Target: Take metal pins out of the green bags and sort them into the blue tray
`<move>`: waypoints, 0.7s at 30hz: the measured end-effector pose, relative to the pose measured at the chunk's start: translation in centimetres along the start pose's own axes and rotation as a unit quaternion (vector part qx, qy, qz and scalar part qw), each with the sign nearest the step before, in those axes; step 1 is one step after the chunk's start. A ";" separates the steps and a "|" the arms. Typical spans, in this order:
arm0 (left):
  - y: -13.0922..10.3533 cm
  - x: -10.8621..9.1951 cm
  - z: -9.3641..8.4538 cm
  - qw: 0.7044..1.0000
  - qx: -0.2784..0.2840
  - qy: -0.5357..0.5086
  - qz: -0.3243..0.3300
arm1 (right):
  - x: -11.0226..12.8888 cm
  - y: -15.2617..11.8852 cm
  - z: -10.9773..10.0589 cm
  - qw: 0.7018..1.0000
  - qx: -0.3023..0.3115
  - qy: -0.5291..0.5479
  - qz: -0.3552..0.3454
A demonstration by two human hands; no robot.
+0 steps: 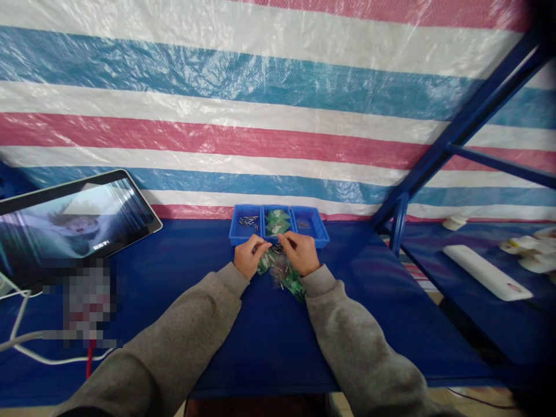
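Observation:
My left hand (pixel 252 256) and my right hand (pixel 300 252) are close together over the blue table, just in front of a blue three-compartment tray (pixel 321 236). Both have thumb and fingers pinched; whatever they hold is too small to make out. Under and between them lies a heap of small green-and-clear packets (pixel 295 285) with thin metal pins (pixel 280 271). Inside the tray, the left compartment has loose metal pins (pixel 249 221), the middle one green packets (pixel 278 221), and the right one a few small pieces (pixel 303 224).
A tablet (pixel 87 220) showing a video leans at the left, with white cables (pixel 52 360) below it. Behind the table hangs a striped plastic sheet (pixel 260 133). At the right are a blue metal frame (pixel 434 153) and a second table bearing a long white case (pixel 486 272).

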State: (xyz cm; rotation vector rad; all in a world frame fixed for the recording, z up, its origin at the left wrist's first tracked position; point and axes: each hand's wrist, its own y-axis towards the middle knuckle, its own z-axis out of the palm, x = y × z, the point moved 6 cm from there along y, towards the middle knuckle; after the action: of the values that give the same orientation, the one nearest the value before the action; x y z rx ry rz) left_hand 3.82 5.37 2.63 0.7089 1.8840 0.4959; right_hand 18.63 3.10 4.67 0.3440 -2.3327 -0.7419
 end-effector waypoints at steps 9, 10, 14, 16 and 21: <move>0.4 -0.5 0.0 0.996 0.011 0.006 0.087 | 0.1 0.0 -0.2 1.000 -0.010 -0.004 0.004; 0.4 -0.5 0.1 0.996 0.015 0.004 0.087 | 0.1 0.0 -0.2 1.000 -0.010 -0.003 0.003; 0.4 0.0 0.1 0.998 0.013 0.003 0.067 | 0.0 0.0 -0.1 1.000 -0.010 -0.003 0.002; 0.3 0.2 0.2 0.999 0.012 -0.005 0.044 | 0.0 0.0 -0.1 1.000 -0.009 -0.005 0.003; 0.1 0.6 0.5 0.998 0.024 -0.052 -0.009 | 0.5 0.0 -0.2 1.000 0.000 0.016 -0.006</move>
State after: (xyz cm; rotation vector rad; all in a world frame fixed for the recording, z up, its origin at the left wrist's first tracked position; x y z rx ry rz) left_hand 4.11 5.87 2.04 0.7356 1.8083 0.3959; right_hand 18.42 2.76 5.05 0.3673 -2.3026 -0.7378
